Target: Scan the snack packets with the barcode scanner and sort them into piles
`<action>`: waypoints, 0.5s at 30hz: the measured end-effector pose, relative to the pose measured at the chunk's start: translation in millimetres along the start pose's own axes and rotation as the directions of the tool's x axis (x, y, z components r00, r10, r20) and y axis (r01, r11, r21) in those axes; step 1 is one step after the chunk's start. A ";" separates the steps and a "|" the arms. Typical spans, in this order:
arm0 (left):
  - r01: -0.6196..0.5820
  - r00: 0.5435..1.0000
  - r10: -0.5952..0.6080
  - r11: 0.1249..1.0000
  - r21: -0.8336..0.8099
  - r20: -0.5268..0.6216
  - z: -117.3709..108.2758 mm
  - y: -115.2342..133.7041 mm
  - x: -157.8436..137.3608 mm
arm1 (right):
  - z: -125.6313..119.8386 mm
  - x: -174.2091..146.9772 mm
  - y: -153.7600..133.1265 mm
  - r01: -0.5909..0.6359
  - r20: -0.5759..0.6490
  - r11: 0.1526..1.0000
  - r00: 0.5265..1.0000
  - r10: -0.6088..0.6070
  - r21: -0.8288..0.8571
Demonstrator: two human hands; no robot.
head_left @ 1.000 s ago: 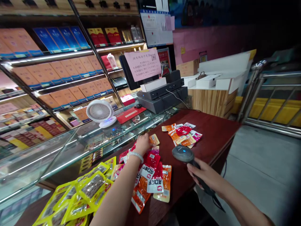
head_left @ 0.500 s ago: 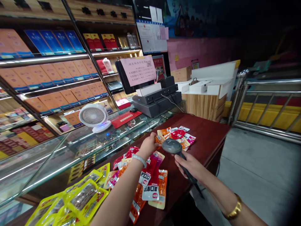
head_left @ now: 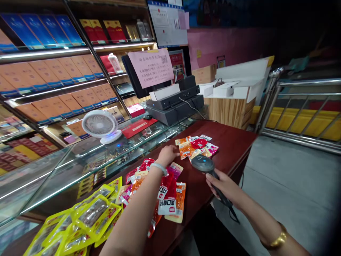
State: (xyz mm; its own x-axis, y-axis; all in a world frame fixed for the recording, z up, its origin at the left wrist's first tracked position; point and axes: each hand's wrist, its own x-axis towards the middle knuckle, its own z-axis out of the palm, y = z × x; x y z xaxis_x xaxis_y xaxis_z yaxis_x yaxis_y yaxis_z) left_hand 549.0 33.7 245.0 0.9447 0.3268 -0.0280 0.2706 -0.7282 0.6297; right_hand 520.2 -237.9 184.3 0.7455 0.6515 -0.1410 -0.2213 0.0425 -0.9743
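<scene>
My right hand (head_left: 223, 185) is wrapped round the handle of a dark grey barcode scanner (head_left: 203, 163), whose head shows a small blue light. Just left of a small far pile of snack packets (head_left: 198, 143), my left hand (head_left: 168, 155) hovers with its fingers apart and nothing visible in them. An orange snack packet (head_left: 185, 150) lies at that pile's near left side, by my fingertips. Under and beside my left forearm spreads a larger heap of red, orange and purple snack packets (head_left: 167, 206). Yellow snack packets (head_left: 93, 213) are stacked at the near left.
The dark red counter (head_left: 226, 138) carries the packets. Along its left runs a glass display case (head_left: 66, 167) with a white fan (head_left: 100, 126) and a red folder (head_left: 140, 127). A monitor (head_left: 130, 76) stands behind. A metal railing (head_left: 306, 85) is at right.
My left hand has let go of the orange packet, which now lies on the far pile. The scanner has moved slightly right and its blue light shows. The view has tilted down a little.
</scene>
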 end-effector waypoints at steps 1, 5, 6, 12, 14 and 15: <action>0.028 0.999 -0.031 0.981 0.192 0.009 -7.4 -4.0 -6.6 | 0.2 0.2 0.7 0.000 0.007 1.000 1.000 0.000 0.000; 0.025 0.980 -0.151 0.745 0.666 0.132 -17.6 -12.7 -23.6 | 4.7 1.6 4.0 -0.008 0.037 1.000 0.999 0.008 -0.026; 0.017 0.972 -0.173 0.719 0.695 0.156 -16.1 -13.5 -24.6 | 6.2 1.6 4.7 -0.013 0.046 0.999 0.999 0.014 -0.036; 0.020 0.980 -0.154 0.700 0.714 0.124 -10.6 -14.2 -35.0 | 9.9 -0.7 7.0 -0.023 0.072 0.996 0.997 0.029 -0.088; 0.018 0.989 -0.119 0.675 0.738 0.084 -12.4 -11.1 -46.0 | 9.2 -1.4 7.7 -0.017 0.074 0.995 0.997 0.024 -0.096; 0.011 0.991 -0.107 0.664 0.747 0.080 -13.1 -9.0 -51.6 | 9.0 -1.5 8.2 -0.010 0.075 0.995 0.997 0.017 -0.095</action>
State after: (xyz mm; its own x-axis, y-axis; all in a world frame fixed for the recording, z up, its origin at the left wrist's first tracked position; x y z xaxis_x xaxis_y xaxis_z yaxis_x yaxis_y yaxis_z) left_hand 495.3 31.2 250.9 0.9221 0.3533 -0.1576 0.3288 -0.9304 -0.1619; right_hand 511.6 -231.8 178.1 0.6924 0.7070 -0.1442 -0.1682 -0.0362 -0.9851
